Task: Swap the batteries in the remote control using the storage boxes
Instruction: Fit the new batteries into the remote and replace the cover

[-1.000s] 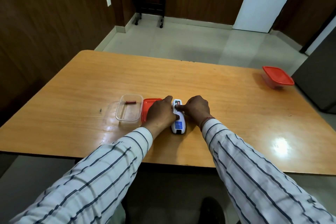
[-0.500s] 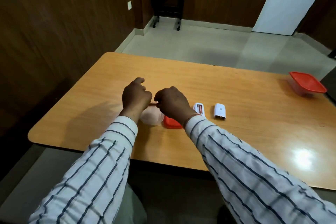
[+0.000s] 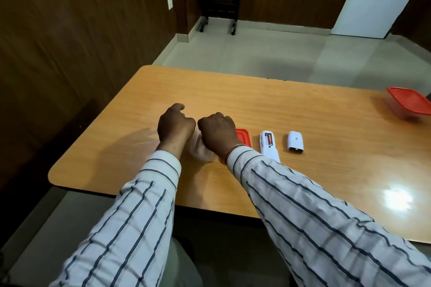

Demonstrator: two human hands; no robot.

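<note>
Tabletop (image 3: 303,109): both hands (image 3: 198,128) curled over clear box (image 3: 200,152).

An office-like room: dark wood-panelled walls (image 3: 70,30), tiled floor (image 3: 268,53), large wooden table (image 3: 256,105).

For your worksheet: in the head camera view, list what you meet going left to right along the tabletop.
left hand → right hand → loose red lid → open remote control → white battery cover → closed red-lidded box
</note>
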